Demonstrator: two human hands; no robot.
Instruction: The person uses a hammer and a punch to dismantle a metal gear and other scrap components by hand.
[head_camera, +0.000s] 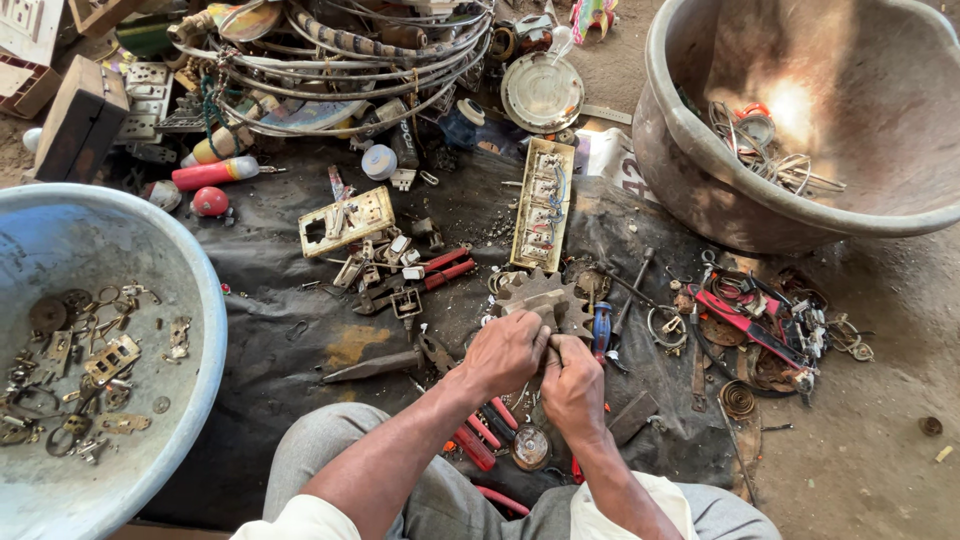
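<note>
1. Rusty metal: toothed gear plate (545, 297) lying on the dark cloth (290, 330) spread over the floor, just ahead of both hands.
2. Left hand (505, 350) curling closed, fingers together, pinching a small part (538, 310) at the gear plate's near edge; part mostly hidden, kind not discernible.
3. Right hand (572, 385) closing in a fist beside the left, knuckles touching it, apparently gripping the same small part from below; contents of the fist not visible.
4. Lying close by: blue-handled tool (601, 328) just right of the hands, red-handled pliers (425, 272) further ahead, chisel-like iron wedge (372, 367) to the left.
5. Standing at the sides: pale blue basin (200, 300) on the left holding sorted brass bits, large grey basin (680, 150) at upper right holding wire scraps.
6. Judging good practice for this step: keeping both hands pressed together for steady leverage, bracing wrists against the knees, holding the part low over the cloth for catching loose pieces, keeping fingertips off the gear teeth.
</note>
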